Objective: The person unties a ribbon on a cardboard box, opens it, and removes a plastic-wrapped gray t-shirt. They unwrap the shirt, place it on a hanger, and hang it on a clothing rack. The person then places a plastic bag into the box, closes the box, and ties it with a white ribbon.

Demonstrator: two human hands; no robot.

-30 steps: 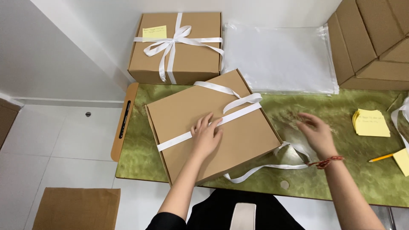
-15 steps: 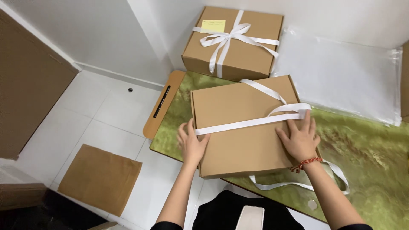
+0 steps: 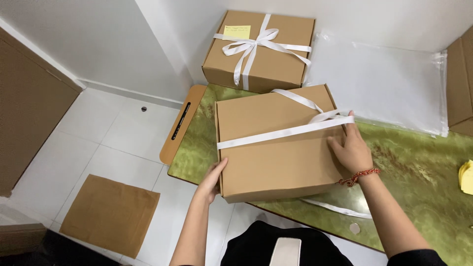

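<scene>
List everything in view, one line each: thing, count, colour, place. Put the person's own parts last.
cardboard box: one, brown, on the table under both hands
ribbon: one, white, loose across that box
tied box: one, brown, white bow, behind it
sticky note: one, yellow, on the tied box
table: one, green marbled top
plastic sheet: one, clear, far right of the table
flat cardboard piece: one, brown, on the floor at left
bracelet: one, red, right wrist
left hand: at the box's left edge
right hand: flat on the box lid by the ribbon
</scene>
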